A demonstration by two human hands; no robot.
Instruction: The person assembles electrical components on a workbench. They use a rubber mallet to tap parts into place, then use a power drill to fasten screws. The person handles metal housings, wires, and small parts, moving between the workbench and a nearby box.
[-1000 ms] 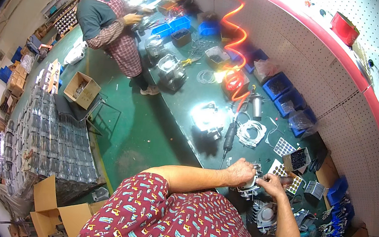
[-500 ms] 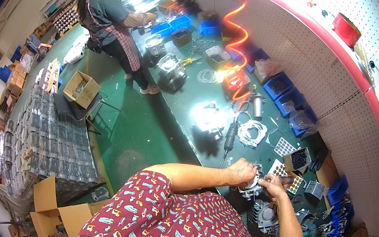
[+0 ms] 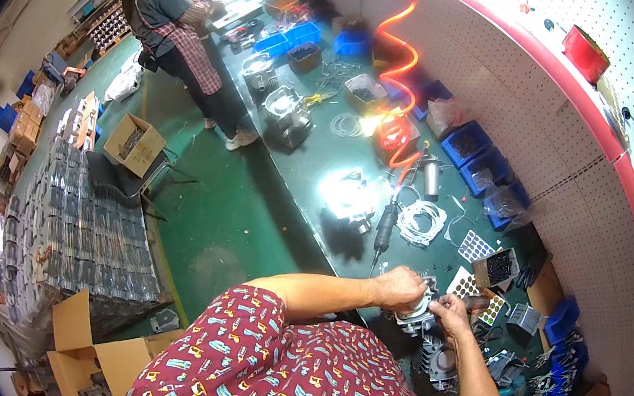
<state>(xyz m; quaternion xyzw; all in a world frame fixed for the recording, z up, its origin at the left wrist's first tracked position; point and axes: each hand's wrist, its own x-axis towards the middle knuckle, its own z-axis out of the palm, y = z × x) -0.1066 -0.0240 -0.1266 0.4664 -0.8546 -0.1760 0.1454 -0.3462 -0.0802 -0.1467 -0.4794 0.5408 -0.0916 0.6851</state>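
Note:
At the near edge of the green workbench (image 3: 313,169) a silvery cast-metal housing (image 3: 417,321) stands between my hands. My left hand (image 3: 400,288) is closed at the housing's left upper side, its fingers curled out of sight. From the right, my right hand (image 3: 450,314) meets the same housing with thumb and fingers pinched together; whatever they hold is too small to make out. Just to the right of the part, a second round metal housing (image 3: 441,362) lies below my right wrist. A dark corded hand tool (image 3: 386,226) lies beyond my left hand.
Sheets of round stickers (image 3: 476,246), a box of small black parts (image 3: 498,266) and coiled white cable (image 3: 420,222) lie ahead. Blue bins (image 3: 487,170) line the wall beneath an orange coiled hose (image 3: 403,71). Wire bundles (image 3: 561,374) sit right. A co-worker (image 3: 173,33) stands far left.
My right hand has shifted slightly left along the housing, while my left hand stays nearly in place. The co-worker has moved a little to the left and raised an arm.

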